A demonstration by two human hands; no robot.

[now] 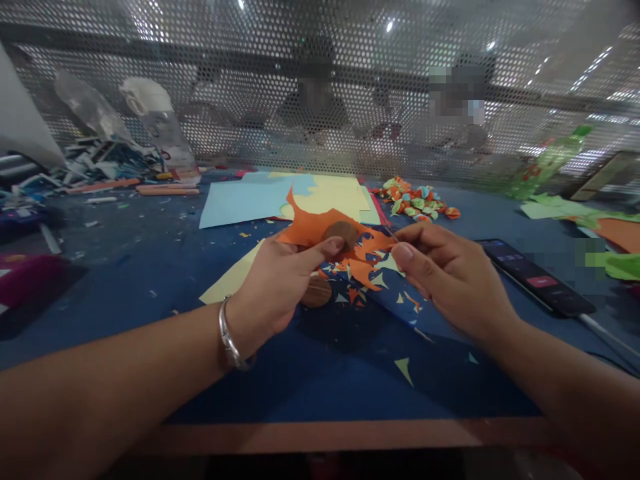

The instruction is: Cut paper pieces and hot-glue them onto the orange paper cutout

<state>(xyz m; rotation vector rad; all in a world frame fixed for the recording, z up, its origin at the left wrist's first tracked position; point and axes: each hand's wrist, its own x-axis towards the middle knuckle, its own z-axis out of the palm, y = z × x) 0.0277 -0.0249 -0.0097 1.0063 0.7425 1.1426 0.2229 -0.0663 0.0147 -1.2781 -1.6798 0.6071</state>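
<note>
My left hand (285,280), with a silver bracelet at the wrist, grips a piece of orange paper (310,227) with curved cut-outs along its edge. Under the left thumb a round brown wooden disc (341,235) is pressed flat against the paper. My right hand (440,267) is closed in a pinch at the paper's right edge. A thin, dark, pointed tool (392,233) shows at its fingertips; most of it is hidden. Below the paper, a second brown wooden disc (317,291) lies on the blue table, partly covered by my left hand.
Paper scraps (404,371) are scattered nearby. Blue sheets (240,200) and yellow sheets (340,193) lie behind, beside a pile of small coloured paper pieces (417,200). A phone (537,277) with a cable lies right. Bottles (163,127) stand before a perforated metal screen (240,80); people sit beyond.
</note>
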